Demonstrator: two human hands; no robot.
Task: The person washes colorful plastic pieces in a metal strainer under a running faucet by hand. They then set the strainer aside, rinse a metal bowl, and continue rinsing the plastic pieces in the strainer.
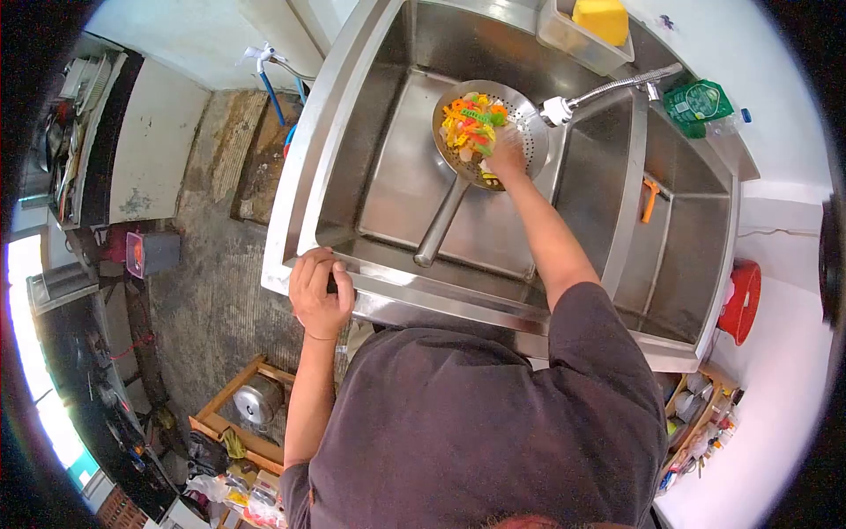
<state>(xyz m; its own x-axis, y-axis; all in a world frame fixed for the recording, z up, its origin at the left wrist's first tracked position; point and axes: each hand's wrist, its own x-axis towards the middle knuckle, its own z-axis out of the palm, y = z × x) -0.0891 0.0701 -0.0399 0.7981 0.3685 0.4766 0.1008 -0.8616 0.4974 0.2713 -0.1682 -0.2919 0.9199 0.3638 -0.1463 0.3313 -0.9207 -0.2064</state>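
A metal skimmer (534,132) with a perforated bowl and a long handle (441,220) rests in the large basin of the steel sink (414,159). Cut vegetables (467,123) in orange, yellow, red, green and pale colours lie in its bowl, some with crinkled edges. My right hand (507,157) reaches into the bowl at the vegetables' right side. Motion smears its fingers, so whatever they hold is hidden. With curled fingers, my left hand (319,295) grips the sink's front rim near the left corner.
A flexible faucet (608,90) arches over the basin, its white head beside the skimmer. An orange peeler (650,199) lies in the right basin. Behind stand a green pouch (698,104) and a plastic tub (582,40) with a yellow sponge (601,16). A red basket (740,302) hangs right.
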